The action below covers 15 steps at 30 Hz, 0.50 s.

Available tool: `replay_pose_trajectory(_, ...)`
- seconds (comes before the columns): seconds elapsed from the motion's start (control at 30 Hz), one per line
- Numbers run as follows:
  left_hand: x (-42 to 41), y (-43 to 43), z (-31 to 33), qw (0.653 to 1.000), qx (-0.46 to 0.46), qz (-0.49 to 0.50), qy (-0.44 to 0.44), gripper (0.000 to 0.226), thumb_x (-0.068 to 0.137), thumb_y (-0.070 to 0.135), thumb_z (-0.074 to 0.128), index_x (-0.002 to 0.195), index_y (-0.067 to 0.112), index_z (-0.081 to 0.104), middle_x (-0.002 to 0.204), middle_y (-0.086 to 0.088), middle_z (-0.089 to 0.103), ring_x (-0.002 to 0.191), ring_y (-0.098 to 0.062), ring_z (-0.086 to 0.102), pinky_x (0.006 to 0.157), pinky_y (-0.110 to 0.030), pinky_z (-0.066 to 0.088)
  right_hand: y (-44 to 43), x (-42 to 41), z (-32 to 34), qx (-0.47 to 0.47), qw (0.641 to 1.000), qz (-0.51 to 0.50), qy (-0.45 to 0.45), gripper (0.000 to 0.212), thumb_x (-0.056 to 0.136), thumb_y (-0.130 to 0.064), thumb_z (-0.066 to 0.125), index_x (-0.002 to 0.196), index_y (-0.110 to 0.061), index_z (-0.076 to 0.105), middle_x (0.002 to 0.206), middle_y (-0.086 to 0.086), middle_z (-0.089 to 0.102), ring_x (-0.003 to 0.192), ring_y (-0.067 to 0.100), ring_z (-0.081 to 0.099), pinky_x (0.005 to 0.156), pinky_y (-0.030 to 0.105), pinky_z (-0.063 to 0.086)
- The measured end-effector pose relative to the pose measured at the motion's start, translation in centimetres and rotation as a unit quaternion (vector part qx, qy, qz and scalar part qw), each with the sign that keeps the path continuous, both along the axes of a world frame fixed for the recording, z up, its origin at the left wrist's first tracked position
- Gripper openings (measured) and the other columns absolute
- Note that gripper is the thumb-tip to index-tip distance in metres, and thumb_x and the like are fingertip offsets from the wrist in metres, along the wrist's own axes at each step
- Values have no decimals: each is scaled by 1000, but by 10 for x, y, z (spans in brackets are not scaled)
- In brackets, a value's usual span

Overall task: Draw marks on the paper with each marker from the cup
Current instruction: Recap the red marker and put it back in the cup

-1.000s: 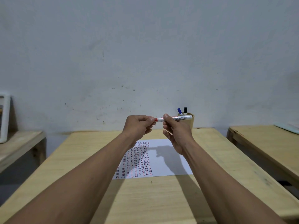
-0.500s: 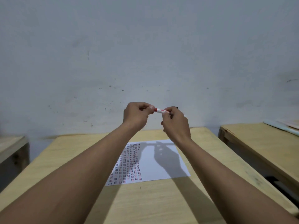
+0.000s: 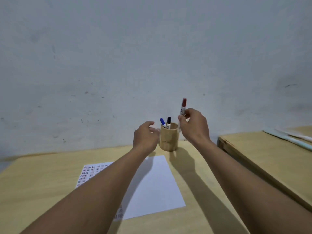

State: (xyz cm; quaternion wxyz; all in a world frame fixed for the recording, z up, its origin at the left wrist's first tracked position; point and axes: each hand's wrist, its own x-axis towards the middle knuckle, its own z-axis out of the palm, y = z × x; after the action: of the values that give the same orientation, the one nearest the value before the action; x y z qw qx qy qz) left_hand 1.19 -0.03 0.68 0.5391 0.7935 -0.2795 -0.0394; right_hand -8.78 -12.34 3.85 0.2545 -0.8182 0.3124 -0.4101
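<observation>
My right hand (image 3: 194,127) holds a capped red marker (image 3: 183,106) upright, just right of and above the wooden cup (image 3: 169,139). In the cup stand a blue marker (image 3: 162,122) and a black marker (image 3: 168,121). My left hand (image 3: 145,137) hovers beside the cup's left side, fingers curled and apart, holding nothing. The white paper (image 3: 155,186) lies on the wooden table (image 3: 38,188) below my arms. Rows of small red and dark marks cover its left part, partly hidden by my left forearm.
A second wooden table (image 3: 263,156) stands to the right with a pale long object (image 3: 290,139) on it. A grey wall rises directly behind the cup. A narrow gap separates the two tables.
Both hands held the red marker level between them. Now the left hand has let go and the right hand has turned the capped marker upright and carried it over beside the cup.
</observation>
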Motion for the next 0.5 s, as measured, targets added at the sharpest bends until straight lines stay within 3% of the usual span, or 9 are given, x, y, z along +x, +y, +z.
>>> replay_pose_trajectory(0.17,14,-34,-32,997,49,-31,59,87,82,31,78,154,18,31,145,-8,52,128,-25,55,101,-34,45,-26,17,0,-2,999,-2,-33,16,100,-23,54,114,-16,57,103,-3,68,92,21,62,72,36,47)
replay_pose_trajectory(0.27,17,-49,-40,995,77,-42,49,98,76,34,83,155,15,29,151,-8,47,136,-26,49,106,-36,43,-38,31,-7,15,1000,12,-1,16,101,-28,53,109,-17,61,98,0,69,91,22,65,77,39,53)
replay_pose_trajectory(0.37,18,-61,-41,995,69,-52,43,77,71,31,85,138,20,48,131,-2,62,114,-21,61,87,-29,51,-48,43,-14,56,996,36,54,20,100,-31,56,103,-16,68,93,2,70,82,21,66,72,35,54)
replay_pose_trajectory(0.43,17,-66,-43,996,43,-61,51,59,71,25,85,120,24,54,110,6,66,90,-10,63,61,-16,52,-53,48,-18,87,991,56,82,23,97,-27,61,93,-8,72,79,4,67,65,18,58,58,28,44)
replay_pose_trajectory(0.5,16,-71,-48,994,2,-68,82,49,76,13,80,118,21,57,101,6,66,79,-2,59,43,-9,45,-54,50,-21,116,986,58,102,27,94,-21,63,84,2,72,68,6,57,55,18,44,51,26,33)
